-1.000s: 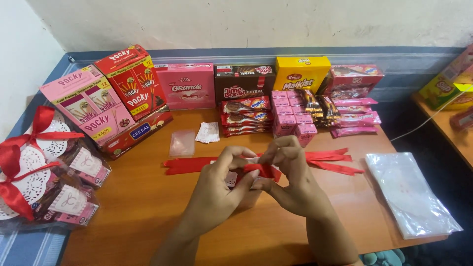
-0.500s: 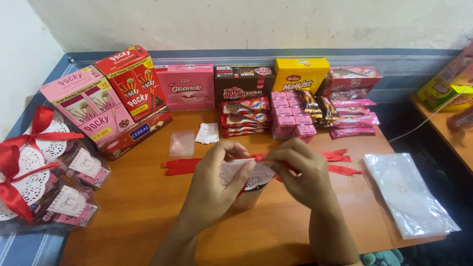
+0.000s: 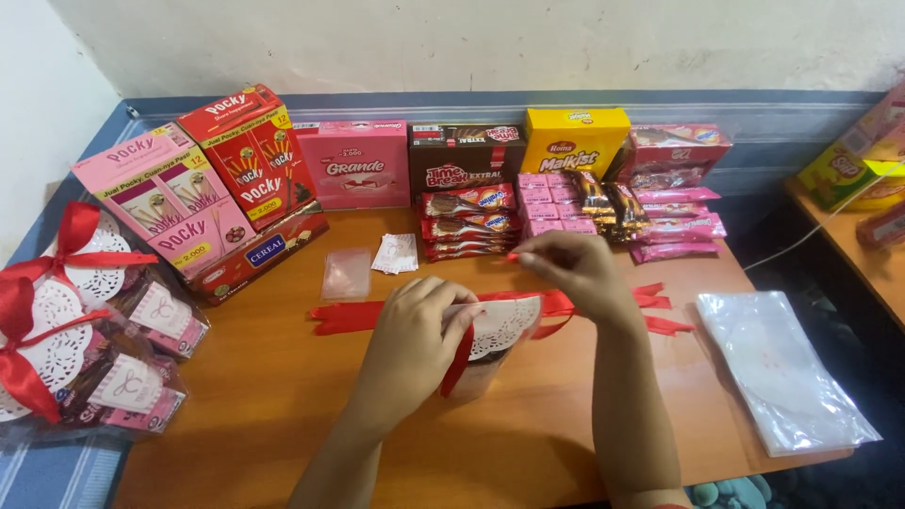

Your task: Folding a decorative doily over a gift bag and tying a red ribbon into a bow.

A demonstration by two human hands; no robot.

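The left hand [image 3: 410,335] is closed around a small clear gift bag [image 3: 490,344] with a white lace doily on its front, and it presses the bag down on the wooden table [image 3: 283,405], a little below the centre of the frame. The right hand [image 3: 575,269] is lifted above and to the right of the bag; its fingertips pinch the end of a red ribbon [image 3: 556,303] that goes around the top of the bag. One part of this ribbon hangs down along the bag, just beside the left thumb.

More red ribbons [image 3: 344,316] lie flat on the table behind the bag, from the left of it to the right. Beyond them, a small empty clear pouch [image 3: 346,273] and a small white card [image 3: 396,253] lie near each other. On the right side lies a stack of clear plastic bags [image 3: 782,368]. At the left edge I see finished gift packs [image 3: 85,349] with red bows. Along the wall at the top stand boxes of snacks [image 3: 353,165] in red, pink and yellow.
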